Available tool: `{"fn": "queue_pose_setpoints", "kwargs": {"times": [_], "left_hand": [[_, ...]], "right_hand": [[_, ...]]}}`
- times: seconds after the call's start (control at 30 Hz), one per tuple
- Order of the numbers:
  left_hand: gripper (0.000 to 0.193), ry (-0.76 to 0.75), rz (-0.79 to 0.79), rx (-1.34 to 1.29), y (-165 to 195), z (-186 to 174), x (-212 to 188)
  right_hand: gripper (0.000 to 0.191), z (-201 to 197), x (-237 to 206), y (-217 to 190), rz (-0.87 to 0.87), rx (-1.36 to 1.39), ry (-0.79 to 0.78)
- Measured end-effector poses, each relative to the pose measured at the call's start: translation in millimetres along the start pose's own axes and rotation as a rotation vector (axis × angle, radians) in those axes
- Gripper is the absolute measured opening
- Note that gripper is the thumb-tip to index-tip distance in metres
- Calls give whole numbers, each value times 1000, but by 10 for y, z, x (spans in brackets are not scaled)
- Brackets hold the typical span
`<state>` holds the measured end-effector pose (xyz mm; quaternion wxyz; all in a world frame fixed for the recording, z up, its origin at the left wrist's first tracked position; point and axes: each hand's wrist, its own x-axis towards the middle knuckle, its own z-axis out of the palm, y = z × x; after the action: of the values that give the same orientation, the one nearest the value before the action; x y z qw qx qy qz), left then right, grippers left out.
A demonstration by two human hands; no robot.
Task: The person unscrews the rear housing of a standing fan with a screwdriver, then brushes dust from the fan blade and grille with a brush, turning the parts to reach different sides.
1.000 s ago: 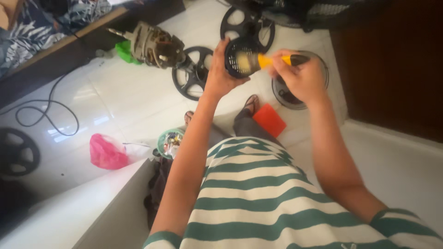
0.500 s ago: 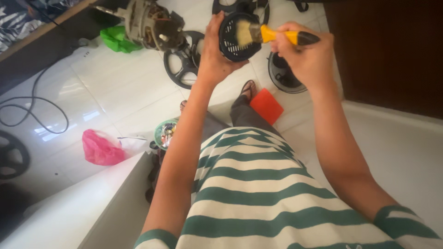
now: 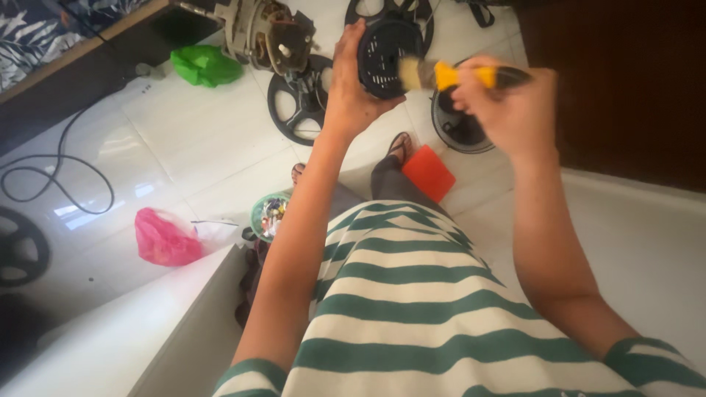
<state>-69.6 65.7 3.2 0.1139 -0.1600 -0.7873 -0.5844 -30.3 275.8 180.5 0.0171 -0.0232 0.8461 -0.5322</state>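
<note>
My left hand (image 3: 353, 88) grips a round black vented cover (image 3: 384, 55) and holds it up in front of me. My right hand (image 3: 511, 110) holds a paintbrush (image 3: 452, 75) with a yellow ferrule and black handle. Its pale bristles touch the face of the black cover. Below both arms is my green-and-white striped shirt.
On the white tiled floor lie a fan motor (image 3: 268, 33), black round fan parts (image 3: 298, 95), a green bag (image 3: 206, 65), a pink bag (image 3: 165, 237), a red block (image 3: 429, 171), a bowl of small parts (image 3: 268, 215) and a black cable (image 3: 59, 176). A dark wooden panel (image 3: 625, 81) stands at right.
The view has shifted, so both hands with cover and brush sit higher in frame. The brush stays against the cover, its bristles moving slightly across it.
</note>
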Motion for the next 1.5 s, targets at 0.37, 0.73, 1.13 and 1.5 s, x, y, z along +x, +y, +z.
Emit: {"fn": "queue_pose_setpoints", "kwargs": {"times": [0.37,0.73,1.13,1.5], "left_hand": [[127,22,40,11,57,-47,25],[128,36,22,41,262,-68,107],[128,26,60,50,258,-52,84],[126,29,91,100,287,-14,104]], "right_hand": [[17,-127,46,-5,-157,-49,39],[20,58,143,-166,-85,226,2],[21,-28,11,-98,-120,46,-86],[22,-73,65,-140,-115,122,-55]]}}
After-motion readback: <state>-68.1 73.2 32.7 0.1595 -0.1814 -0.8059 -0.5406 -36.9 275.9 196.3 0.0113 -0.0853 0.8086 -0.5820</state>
